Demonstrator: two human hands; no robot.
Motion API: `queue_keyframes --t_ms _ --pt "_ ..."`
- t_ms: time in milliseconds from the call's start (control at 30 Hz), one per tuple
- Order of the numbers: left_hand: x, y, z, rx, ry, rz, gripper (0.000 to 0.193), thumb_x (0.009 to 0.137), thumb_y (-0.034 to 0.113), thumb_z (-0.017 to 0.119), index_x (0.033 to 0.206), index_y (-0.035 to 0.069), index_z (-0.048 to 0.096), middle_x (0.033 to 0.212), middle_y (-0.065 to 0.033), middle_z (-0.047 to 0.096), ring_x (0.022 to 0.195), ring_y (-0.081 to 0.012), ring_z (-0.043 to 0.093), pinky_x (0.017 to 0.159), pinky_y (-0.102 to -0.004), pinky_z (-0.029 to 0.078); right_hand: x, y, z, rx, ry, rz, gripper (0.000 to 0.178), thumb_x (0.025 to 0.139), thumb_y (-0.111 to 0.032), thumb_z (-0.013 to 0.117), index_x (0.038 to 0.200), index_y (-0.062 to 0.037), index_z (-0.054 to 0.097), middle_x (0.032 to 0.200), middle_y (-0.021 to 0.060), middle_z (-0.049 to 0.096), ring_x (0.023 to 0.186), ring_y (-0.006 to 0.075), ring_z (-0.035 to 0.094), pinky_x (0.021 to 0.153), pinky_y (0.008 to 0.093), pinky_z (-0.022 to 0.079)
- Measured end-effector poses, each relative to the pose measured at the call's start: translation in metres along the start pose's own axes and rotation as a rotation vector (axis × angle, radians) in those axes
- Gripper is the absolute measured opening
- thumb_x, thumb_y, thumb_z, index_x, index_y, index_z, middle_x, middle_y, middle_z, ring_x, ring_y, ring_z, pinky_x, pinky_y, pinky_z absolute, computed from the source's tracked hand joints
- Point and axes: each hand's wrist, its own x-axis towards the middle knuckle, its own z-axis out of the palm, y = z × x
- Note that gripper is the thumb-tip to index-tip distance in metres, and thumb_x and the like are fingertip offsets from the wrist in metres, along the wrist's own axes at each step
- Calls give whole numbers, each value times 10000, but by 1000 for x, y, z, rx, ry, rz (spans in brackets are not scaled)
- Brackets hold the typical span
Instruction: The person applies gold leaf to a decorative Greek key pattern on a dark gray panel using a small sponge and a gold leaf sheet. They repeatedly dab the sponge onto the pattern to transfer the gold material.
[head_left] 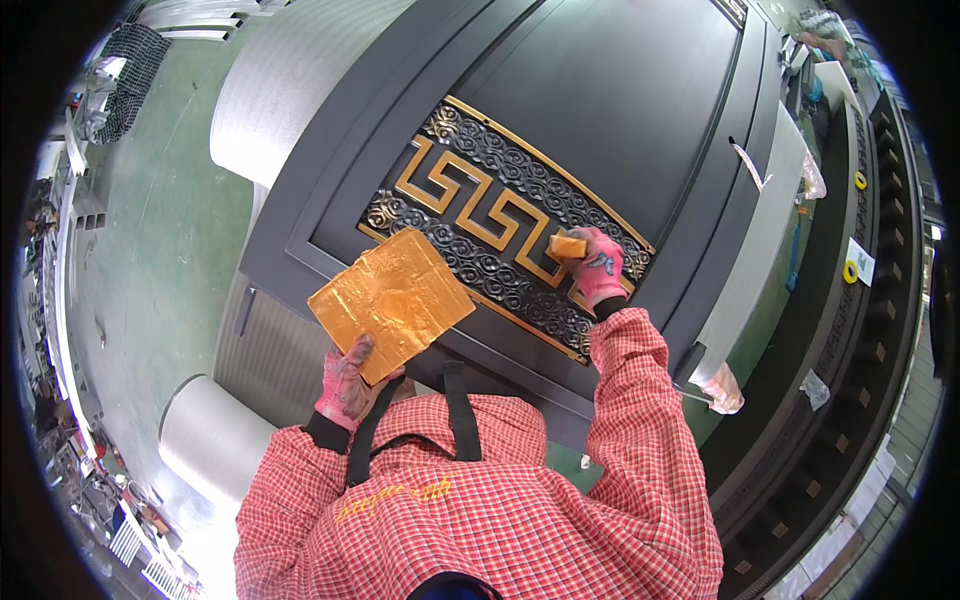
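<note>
A large dark grey door panel (610,90) lies in front of me, with an ornamental band across it. Gold key-pattern strips (470,205) run along the middle of that band, between black relief scrollwork (505,285). My left hand (348,385), in a dirty pink glove, grips the lower corner of a flat square board (395,295) coated in shiny gold. In a pink glove too, my right hand (598,265) pinches a small gold-stained sponge block (567,246) at the right end of the key pattern. Whether the sponge touches the strip I cannot tell.
Large rolls of pale foam sheet stand at the left, one far (280,90) and one near (210,435). Green floor (160,230) stretches beyond them. Along the right runs a long dark rack (800,450), with yellow tape rolls (850,271) on it.
</note>
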Motion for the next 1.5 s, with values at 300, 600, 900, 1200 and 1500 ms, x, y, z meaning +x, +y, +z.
queue_keyframes --t_ms 300,600,900,1200,1500 --pt "-2 -2 3 21 30 -11 410 888 199 606 1208 -5 452 1092 -138 592 908 -285 653 610 -399 605 13 -6 -9 -108 -52 93 374 638 -92 781 985 -77 644 965 97 643 885 285 621 769 363 492" --pt "-4 -3 5 18 21 -14 406 886 202 609 1204 3 455 1087 -135 593 905 -281 653 609 -394 607 19 5 -10 85 6 112 340 642 -32 769 954 -93 649 972 74 658 882 264 639 766 307 508" --pt "-5 -6 5 -1 39 -34 422 878 198 620 1202 -11 449 1085 -146 589 902 -290 653 608 -412 609 26 18 -35 -14 -228 -27 376 593 43 760 927 -84 641 958 61 651 910 250 630 793 287 504" --pt "-6 -9 6 2 19 -42 429 883 194 613 1220 -1 432 1098 -146 587 915 -290 652 624 -423 608 37 16 -27 -49 -256 -138 396 576 34 762 932 -89 642 999 74 644 923 287 615 816 327 496" --pt "-8 -12 3 10 18 -36 426 881 203 620 1220 17 441 1104 -137 589 921 -294 650 639 -433 606 23 35 -41 -56 -308 -84 383 579 85 712 917 -86 657 995 68 648 923 288 615 822 320 496"
